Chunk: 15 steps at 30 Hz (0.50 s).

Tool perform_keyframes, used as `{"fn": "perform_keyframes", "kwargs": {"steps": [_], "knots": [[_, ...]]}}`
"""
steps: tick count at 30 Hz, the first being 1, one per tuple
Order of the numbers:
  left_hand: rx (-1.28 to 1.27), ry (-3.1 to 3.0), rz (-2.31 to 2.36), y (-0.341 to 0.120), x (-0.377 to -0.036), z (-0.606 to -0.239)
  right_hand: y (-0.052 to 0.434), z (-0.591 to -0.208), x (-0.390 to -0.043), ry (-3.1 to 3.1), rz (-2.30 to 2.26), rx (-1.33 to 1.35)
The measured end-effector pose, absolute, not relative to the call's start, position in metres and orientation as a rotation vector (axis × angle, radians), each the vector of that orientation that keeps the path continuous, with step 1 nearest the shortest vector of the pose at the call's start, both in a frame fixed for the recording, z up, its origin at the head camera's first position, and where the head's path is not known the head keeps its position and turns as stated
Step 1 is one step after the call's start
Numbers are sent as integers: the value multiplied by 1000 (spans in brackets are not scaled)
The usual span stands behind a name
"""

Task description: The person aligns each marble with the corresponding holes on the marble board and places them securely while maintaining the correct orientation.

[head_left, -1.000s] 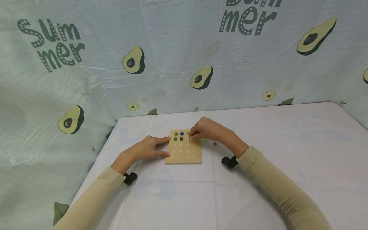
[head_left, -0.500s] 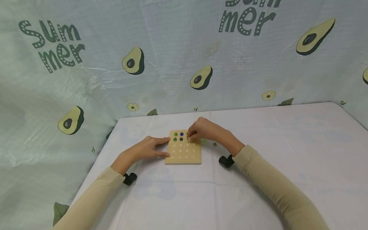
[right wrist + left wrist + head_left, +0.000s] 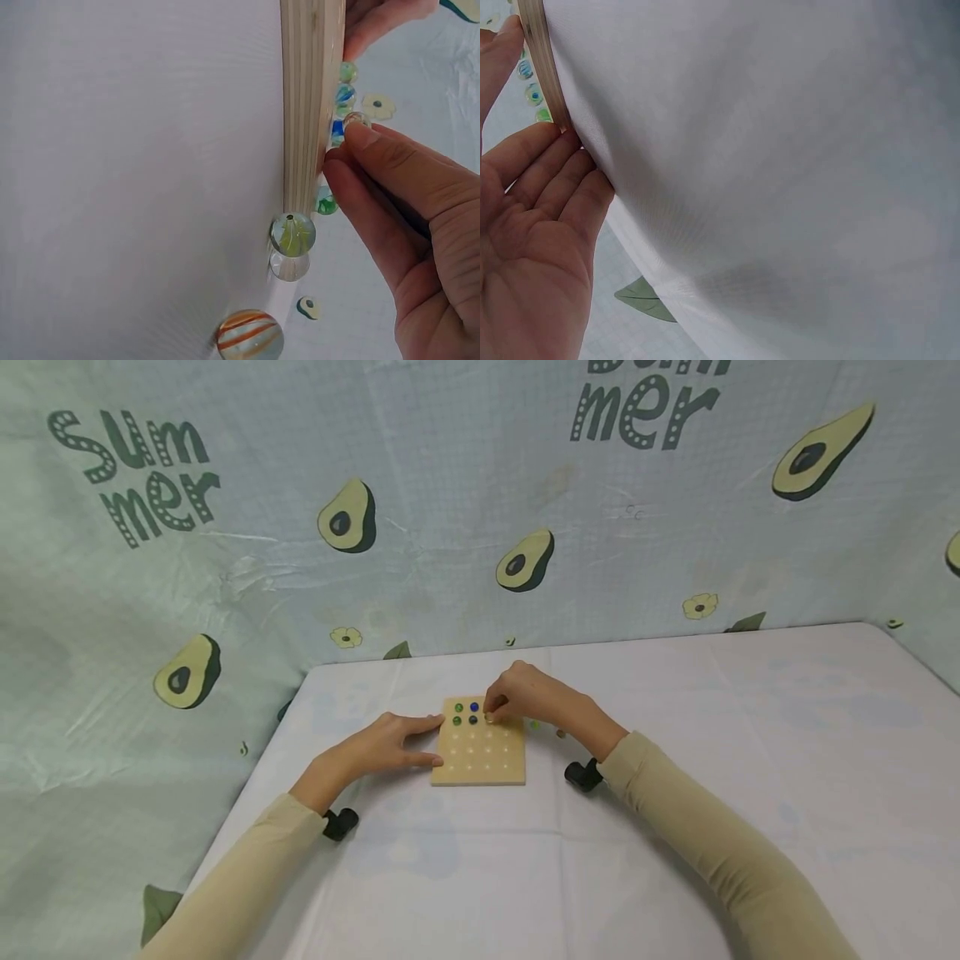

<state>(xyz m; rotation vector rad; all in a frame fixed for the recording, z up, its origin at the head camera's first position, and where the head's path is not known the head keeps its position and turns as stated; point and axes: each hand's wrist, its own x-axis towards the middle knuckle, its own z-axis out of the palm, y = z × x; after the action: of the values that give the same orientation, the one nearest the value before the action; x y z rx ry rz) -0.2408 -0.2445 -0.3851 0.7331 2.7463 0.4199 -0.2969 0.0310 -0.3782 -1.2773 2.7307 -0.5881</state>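
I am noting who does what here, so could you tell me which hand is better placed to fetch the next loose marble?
Probably the right hand: the loose marbles lie on its side, while the left hand touches the board's opposite edge.

A table (image 3: 750, 760) covered with a white cloth fills the lower half of the head view, its far edge meeting a hanging backdrop (image 3: 465, 510). The backdrop is pale mint, faintly gridded and wrinkled — printed with halved avocados (image 3: 347, 517), small yellow flowers (image 3: 701, 606) and the dotted dark-green word "summer" (image 3: 135, 468), seen twice. It wraps round the left side and the far right corner as well. Light is even and soft, with only weak shadows on the cloth — no window or lamp shows.
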Motion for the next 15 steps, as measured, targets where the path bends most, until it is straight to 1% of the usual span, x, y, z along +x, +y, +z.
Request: {"fn": "perform_keyframes", "kwargs": {"steps": [9,15], "knots": [[740,2757,443,-246,-241,-386,30,-378,-298,2730,-540,-1304],[749,2753,427,-246,-242,-386,38,-377,-294,2737,-510,-1351]]}}
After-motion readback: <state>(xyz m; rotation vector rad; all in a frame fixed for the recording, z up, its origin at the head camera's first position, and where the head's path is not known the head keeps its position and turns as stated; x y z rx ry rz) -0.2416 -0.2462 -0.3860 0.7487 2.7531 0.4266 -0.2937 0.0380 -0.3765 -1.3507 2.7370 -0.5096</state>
